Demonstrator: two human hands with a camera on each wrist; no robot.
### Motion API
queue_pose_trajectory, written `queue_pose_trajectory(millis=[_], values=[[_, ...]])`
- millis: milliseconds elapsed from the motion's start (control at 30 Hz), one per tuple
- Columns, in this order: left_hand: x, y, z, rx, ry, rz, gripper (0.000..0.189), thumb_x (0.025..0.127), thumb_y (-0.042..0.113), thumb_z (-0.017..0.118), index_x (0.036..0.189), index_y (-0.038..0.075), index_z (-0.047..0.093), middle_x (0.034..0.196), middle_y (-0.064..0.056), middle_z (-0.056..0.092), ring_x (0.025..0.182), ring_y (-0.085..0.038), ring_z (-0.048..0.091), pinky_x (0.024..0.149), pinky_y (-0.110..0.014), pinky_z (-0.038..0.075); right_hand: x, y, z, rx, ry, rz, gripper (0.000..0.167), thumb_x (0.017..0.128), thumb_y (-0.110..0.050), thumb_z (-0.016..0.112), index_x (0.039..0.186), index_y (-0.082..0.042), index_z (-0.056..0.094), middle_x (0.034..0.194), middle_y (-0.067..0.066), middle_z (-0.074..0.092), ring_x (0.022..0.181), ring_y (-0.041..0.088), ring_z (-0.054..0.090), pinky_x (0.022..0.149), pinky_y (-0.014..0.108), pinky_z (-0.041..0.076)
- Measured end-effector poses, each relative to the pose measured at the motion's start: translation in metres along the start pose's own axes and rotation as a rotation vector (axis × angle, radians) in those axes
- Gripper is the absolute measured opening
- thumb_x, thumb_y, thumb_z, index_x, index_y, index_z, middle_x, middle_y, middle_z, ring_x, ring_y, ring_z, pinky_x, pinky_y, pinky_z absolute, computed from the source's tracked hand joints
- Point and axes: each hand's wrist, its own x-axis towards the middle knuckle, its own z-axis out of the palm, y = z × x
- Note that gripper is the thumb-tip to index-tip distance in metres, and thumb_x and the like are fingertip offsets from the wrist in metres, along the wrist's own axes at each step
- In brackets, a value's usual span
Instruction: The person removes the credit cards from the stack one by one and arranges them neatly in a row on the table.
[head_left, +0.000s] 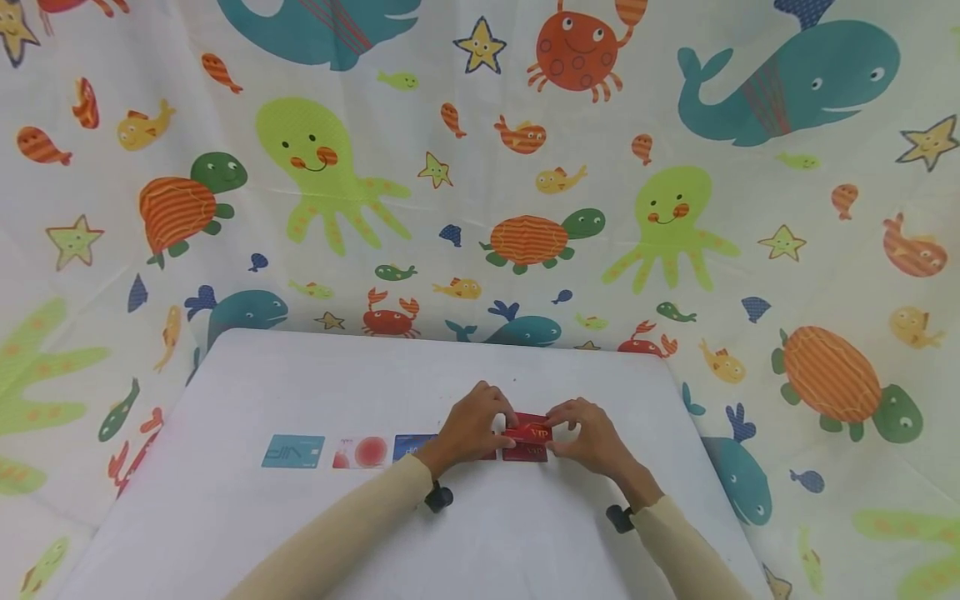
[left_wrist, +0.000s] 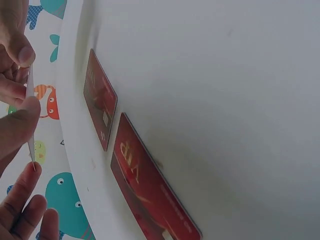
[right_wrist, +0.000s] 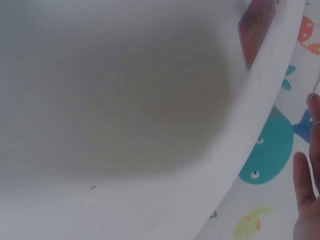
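Observation:
Both hands hold a red card lettered VIP (head_left: 529, 432) above the table, one at each end. My left hand (head_left: 470, 423) pinches its left end between thumb and fingers; my right hand (head_left: 592, 437) pinches the right end. In the left wrist view the held card (left_wrist: 31, 145) appears edge-on as a thin pale strip. Just below it, a darker red VIP card (head_left: 525, 453) lies flat. Another red card (head_left: 489, 456) lies left of that, mostly hidden behind my left hand. The left wrist view shows both flat cards, a farther one (left_wrist: 101, 102) and a nearer one (left_wrist: 150, 187).
Leftward in the same row lie a blue card (head_left: 412, 444), partly covered by my left hand, a white card with a red circle (head_left: 360, 452) and a teal card (head_left: 293, 452). The white table (head_left: 337, 533) ends at a curtain printed with sea animals (head_left: 442, 217).

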Motion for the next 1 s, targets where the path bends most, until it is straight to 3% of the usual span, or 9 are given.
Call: queue_pose_trajectory(millis=[400, 667, 1000], values=[[0.005, 0.015, 0.012, -0.019, 0.010, 0.013, 0.028, 0.082, 0.040, 0.093, 0.106, 0.028, 0.084, 0.115, 0.006, 0.073, 0.108, -0.008, 0.057, 0.092, -0.026, 0.061, -0.012, 0.012, -0.008, -0.020, 0.025, -0.001, 0.032, 0.080, -0.024, 0.094, 0.110, -0.028, 0.083, 0.116, -0.012, 0.076, 0.095, 0.009, 0.064, 0.078, 0.028, 0.055], [0.008, 0.018, 0.021, -0.025, 0.007, 0.042, 0.029, 0.082, 0.040, 0.093, 0.107, 0.028, 0.083, 0.113, 0.007, 0.073, 0.108, -0.008, 0.059, 0.091, -0.024, 0.060, -0.018, 0.017, -0.012, -0.019, 0.025, 0.030, 0.033, 0.080, -0.024, 0.094, 0.111, -0.027, 0.083, 0.117, -0.010, 0.078, 0.096, 0.011, 0.065, 0.080, 0.039, 0.060], [0.012, 0.025, 0.032, -0.051, 0.026, 0.029, 0.030, 0.081, 0.039, 0.094, 0.106, 0.028, 0.084, 0.111, 0.006, 0.071, 0.106, -0.007, 0.057, 0.089, -0.023, 0.060, -0.024, 0.023, -0.017, -0.020, 0.030, 0.055, 0.033, 0.081, -0.021, 0.094, 0.112, -0.025, 0.083, 0.119, -0.007, 0.078, 0.099, 0.013, 0.066, 0.079, 0.027, 0.057]])
